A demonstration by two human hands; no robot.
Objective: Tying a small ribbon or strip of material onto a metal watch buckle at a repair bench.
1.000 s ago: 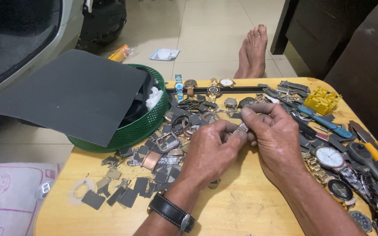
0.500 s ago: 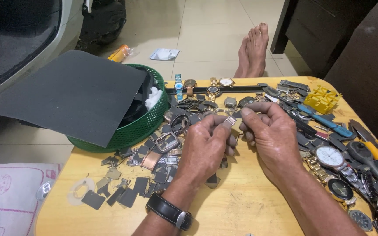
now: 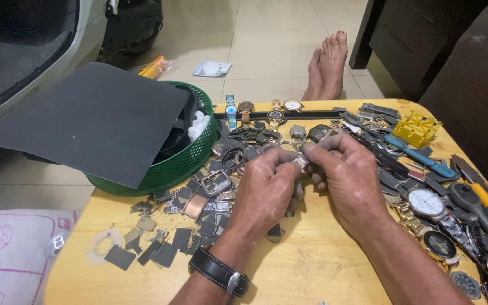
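Observation:
Both my hands meet over the middle of a round wooden table (image 3: 312, 265). My left hand (image 3: 266, 189), with a black watch on its wrist, and my right hand (image 3: 348, 178) pinch a small silver metal watch part (image 3: 301, 162) between their fingertips. Under and around the hands lies a heap of watch buckles, strap pieces and metal links (image 3: 216, 186). How the small part is shaped is hard to tell, as fingers cover most of it.
A green plastic basket (image 3: 182, 166) under a dark grey sheet (image 3: 91, 121) stands at the table's left. Several watches (image 3: 427, 202) and hand tools (image 3: 481, 192) lie along the right edge, a yellow plastic holder (image 3: 416, 127) at the back right. Bare feet (image 3: 326, 65) rest on the tiled floor beyond.
My hands have shifted slightly towards me and left while working the small part; the fingers have regripped it. Nothing else on the table has moved.

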